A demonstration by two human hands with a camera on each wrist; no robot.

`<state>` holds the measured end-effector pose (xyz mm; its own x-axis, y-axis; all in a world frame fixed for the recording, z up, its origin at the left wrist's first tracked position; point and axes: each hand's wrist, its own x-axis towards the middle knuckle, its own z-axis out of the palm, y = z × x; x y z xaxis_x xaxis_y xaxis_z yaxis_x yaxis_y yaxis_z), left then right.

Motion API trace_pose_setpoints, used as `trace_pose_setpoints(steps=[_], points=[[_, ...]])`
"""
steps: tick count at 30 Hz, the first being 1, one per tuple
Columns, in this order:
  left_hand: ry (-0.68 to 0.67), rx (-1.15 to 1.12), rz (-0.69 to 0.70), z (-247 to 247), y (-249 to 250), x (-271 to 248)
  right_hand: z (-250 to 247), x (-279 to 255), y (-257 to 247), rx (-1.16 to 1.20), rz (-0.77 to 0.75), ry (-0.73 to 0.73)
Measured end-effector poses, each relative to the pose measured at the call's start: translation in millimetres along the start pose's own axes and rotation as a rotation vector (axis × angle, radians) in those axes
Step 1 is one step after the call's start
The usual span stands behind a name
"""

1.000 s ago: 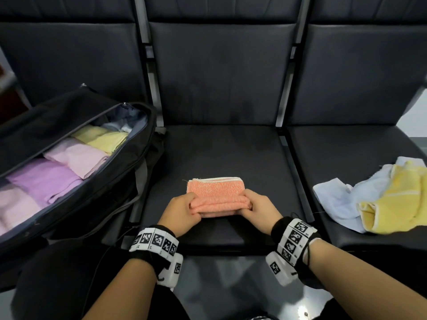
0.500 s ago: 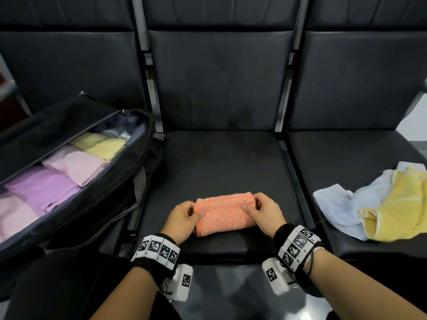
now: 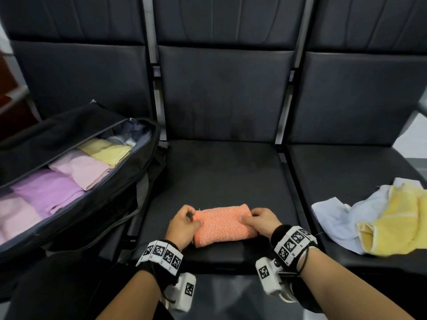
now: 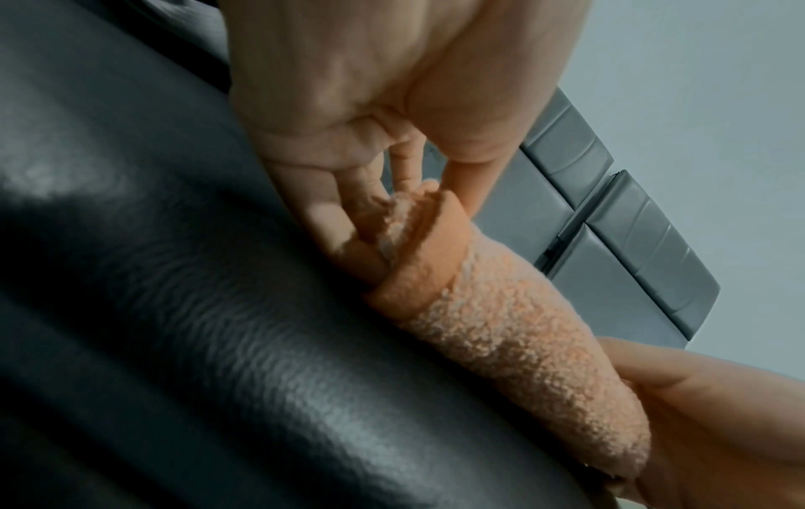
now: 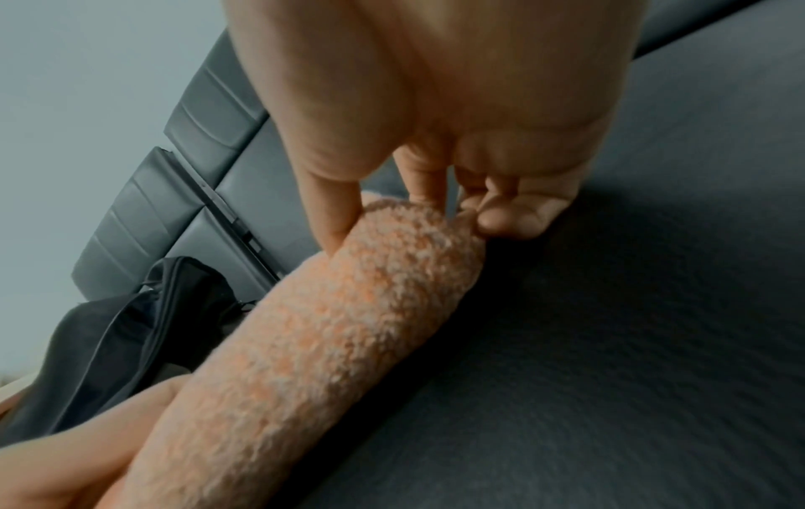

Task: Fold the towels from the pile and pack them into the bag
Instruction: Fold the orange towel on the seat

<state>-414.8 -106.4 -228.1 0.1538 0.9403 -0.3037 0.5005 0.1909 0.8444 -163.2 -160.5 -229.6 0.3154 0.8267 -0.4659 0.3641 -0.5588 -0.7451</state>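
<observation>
Your left hand and right hand each pinch one end of the folded orange towel, lying crosswise on the seat; the bag sits left of the towel, nearer your left hand.

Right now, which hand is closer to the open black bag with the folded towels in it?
Left. The left hand grips the orange towel's end on the side facing the bag. The right hand grips the opposite end, nearer the loose towel pile.
</observation>
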Motion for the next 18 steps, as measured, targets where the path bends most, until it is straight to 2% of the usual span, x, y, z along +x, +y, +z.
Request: trace_pose_setpoints(steps=[6,10,13,16,18], points=[[-0.133,-0.186,-0.12,2.8,5.9,-11.6,2.1,-14.6,-4.9,0.301,-0.001,0.071],[-0.065,-0.153,-0.149,-1.5,12.1,-16.2,-1.8,-27.0,-30.7,0.32,-0.118,0.074],[-0.032,-0.006,0.035,-13.6,19.4,-14.5,-9.6,-38.3,-60.4,0.193,-0.305,0.086],[-0.223,-0.056,0.24,-25.7,44.9,-20.3,-17.6,-53.1,-91.6,0.003,-0.468,0.055],[-0.366,-0.118,0.301,-30.6,62.8,-26.1,-22.3,-64.7,-113.3,-0.086,-0.531,-0.033]])
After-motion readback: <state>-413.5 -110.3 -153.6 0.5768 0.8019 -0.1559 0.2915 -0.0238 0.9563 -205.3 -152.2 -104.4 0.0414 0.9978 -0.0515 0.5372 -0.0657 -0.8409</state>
